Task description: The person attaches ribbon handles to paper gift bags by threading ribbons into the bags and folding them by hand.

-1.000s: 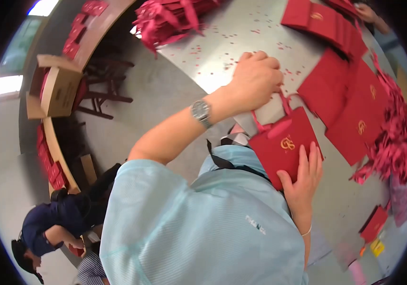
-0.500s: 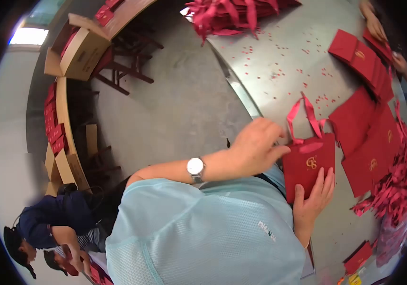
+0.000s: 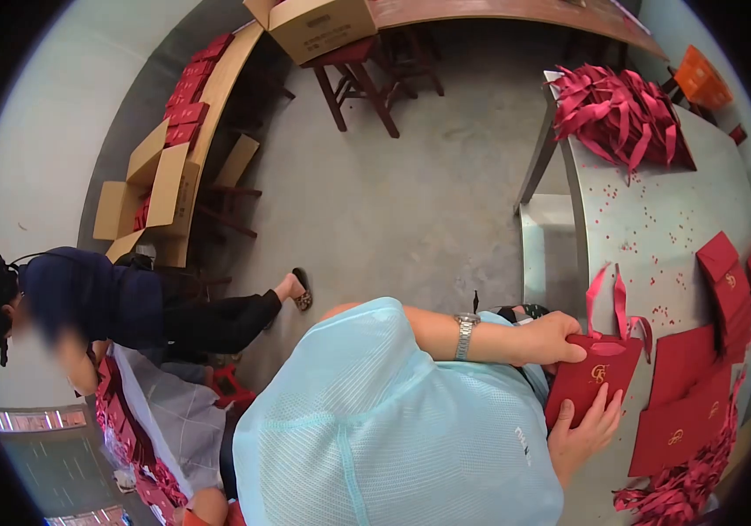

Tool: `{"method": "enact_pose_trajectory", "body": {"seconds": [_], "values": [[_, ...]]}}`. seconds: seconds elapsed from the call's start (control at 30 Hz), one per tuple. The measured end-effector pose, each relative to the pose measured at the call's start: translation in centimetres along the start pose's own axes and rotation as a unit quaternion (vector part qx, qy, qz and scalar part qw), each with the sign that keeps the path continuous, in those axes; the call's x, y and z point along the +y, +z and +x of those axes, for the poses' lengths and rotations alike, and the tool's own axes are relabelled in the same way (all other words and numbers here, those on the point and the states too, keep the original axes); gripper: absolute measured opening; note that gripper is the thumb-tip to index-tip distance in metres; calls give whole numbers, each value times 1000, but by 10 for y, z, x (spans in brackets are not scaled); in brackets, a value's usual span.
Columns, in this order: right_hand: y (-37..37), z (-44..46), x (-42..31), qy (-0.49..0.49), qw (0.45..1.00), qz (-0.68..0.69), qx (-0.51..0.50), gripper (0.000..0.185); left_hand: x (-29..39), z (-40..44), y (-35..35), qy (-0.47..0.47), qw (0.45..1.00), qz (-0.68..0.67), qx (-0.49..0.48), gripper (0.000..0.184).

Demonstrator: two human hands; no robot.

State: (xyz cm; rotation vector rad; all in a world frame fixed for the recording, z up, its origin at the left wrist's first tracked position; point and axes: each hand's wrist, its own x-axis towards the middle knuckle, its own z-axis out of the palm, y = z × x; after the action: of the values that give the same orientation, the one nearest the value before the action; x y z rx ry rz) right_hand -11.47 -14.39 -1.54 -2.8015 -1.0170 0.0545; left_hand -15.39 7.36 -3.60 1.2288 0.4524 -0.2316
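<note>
A red paper bag [image 3: 593,373] with a gold emblem and ribbon handles leans near the table's front edge. My left hand [image 3: 551,340], with a metal-band watch on the wrist, is closed on the bag's upper left corner, thumb in front and other fingers largely hidden. My right hand [image 3: 588,431] lies on the lower front of the bag with its fingers spread. The pink ribbon handles [image 3: 619,302] stand up from the bag's top. Flat red bags [image 3: 678,430] lie to its right, beside loose red ribbons [image 3: 687,491].
The metal table [image 3: 608,210] bears a ribboned heap [image 3: 625,118] and scattered red bits. A folded red stack [image 3: 726,285] lies near another person's hand at the right edge. Left are a person in dark clothes [image 3: 95,289], open cartons [image 3: 161,197] and stools [image 3: 354,79].
The view has swung, so the table and bag appear farther right and lower. My left hand, earlier at the handles and then off the bag, has closed on its upper corner. My right hand stays on it.
</note>
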Motion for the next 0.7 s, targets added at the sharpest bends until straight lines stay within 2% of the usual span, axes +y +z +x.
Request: {"method": "enact_pose_trajectory", "body": {"seconds": [0.03,0.07,0.1,0.13,0.17,0.2,0.23,0.27,0.33,0.37,0.43,0.47,0.5,0.53,0.57,0.6,0.63,0.7], "values": [[-1,1,2,-14,1000,19,13,67,-2,0,0,61,998,33,8,33],[-1,3,4,14,992,105,75,66,5,-4,-2,101,991,85,13,31],[-2,5,6,43,971,191,135,66,12,-7,-3,101,991,89,13,31],[-7,10,10,50,958,192,205,62,20,-9,-3,169,978,122,0,31],[-10,12,16,69,944,224,234,61,29,-12,-4,237,959,153,-15,31],[-13,15,23,90,927,253,263,60,38,-13,-2,238,959,152,-21,31],[-19,14,27,127,918,269,261,52,46,-14,0,252,955,142,-69,31],[-18,10,34,135,918,261,267,52,52,-13,1,266,947,132,-122,30],[-14,-8,58,220,846,464,141,43,52,-2,4,344,913,183,-119,29],[-11,-10,45,200,862,422,198,37,63,-7,5,309,923,182,-142,29],[-26,-17,15,174,873,420,177,31,56,-4,13,231,950,101,-184,31],[-31,-21,3,193,868,420,179,24,60,-8,20,171,972,95,-130,24],[-31,-23,-6,223,859,417,195,18,54,-2,23,159,977,53,-135,21],[-26,-27,-5,200,859,419,215,13,51,2,21,130,979,78,-136,20],[-17,-31,-6,283,832,375,295,13,59,1,25,111,981,84,-136,22],[-11,-35,-8,168,853,415,268,19,52,6,19,104,981,91,-137,26],[-11,-47,-4,153,872,376,273,22,45,8,21,107,980,100,-137,36],[2,-55,-7,141,850,358,360,26,38,11,48,197,968,52,-144,36]]}}
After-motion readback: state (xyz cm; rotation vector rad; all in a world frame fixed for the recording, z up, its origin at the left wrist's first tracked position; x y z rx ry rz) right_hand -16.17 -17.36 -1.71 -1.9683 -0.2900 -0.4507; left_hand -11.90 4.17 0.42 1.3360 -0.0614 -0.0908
